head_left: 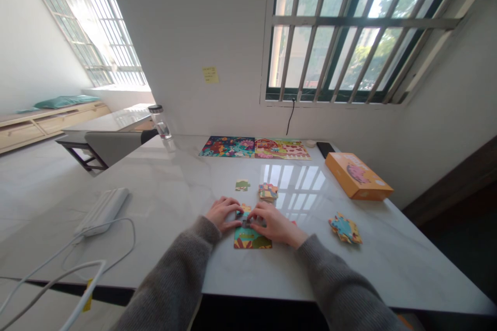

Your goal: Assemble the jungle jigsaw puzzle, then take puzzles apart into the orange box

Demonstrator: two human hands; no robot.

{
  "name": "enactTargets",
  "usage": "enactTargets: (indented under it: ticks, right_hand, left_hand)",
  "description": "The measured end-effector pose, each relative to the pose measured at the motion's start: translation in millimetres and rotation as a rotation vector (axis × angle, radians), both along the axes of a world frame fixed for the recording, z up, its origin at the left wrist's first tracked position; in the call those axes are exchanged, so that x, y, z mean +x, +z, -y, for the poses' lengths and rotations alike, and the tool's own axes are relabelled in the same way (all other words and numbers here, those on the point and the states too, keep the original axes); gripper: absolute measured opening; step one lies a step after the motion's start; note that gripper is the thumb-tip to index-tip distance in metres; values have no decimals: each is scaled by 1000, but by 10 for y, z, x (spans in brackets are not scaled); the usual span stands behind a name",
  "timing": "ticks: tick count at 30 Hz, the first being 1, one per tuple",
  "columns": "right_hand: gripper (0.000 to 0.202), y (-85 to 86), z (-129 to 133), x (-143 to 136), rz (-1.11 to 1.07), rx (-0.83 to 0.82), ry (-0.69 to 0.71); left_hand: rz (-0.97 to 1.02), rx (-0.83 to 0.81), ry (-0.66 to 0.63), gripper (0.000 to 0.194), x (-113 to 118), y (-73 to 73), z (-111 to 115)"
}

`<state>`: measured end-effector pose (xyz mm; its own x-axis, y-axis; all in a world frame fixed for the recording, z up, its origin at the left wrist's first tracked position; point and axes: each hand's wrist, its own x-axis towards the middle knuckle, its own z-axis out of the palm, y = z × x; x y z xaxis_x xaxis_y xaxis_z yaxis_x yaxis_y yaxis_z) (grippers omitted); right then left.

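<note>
A partly joined jigsaw puzzle (252,239) in green, teal and yellow lies flat on the table near its front edge. My left hand (224,214) curls over its upper left side, thumb and fingertips at a puzzle piece (245,215). From the other side my right hand (269,221) reaches the same piece with bent fingers, covering part of the puzzle. The fingertips partly hide that piece. Just beyond the hands lie a single greenish piece (242,185) and a small stack of puzzle pieces (268,191). A pinkish-red bit shows beside my right wrist.
Another pile of pieces (345,228) lies to the right, near an orange box (357,176) and a black phone (325,150). Two colourful picture sheets (227,147) rest along the wall. At left are a white power strip (101,212) with cables and a clear bottle (160,123).
</note>
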<state>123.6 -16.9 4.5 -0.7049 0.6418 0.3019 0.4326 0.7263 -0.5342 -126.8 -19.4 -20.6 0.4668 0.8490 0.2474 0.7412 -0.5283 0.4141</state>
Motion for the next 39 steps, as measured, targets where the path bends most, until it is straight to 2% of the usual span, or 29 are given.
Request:
enactTargets:
  ticks: [14,20,23,39]
  right_hand:
    - [24,73,38,11,89,-9,26]
    - [54,103,93,20,143,-18,65]
    - [59,110,118,22,165,-12,60]
    - [47,147,253,4,98,-43,74]
  left_hand:
    - [-45,-24,18,24,43,38,40]
    - [-42,-47,9,23,34,52,37]
    - [-43,-62,1,23,27,65,36]
    - [-8,-47,-3,14,37,95,74]
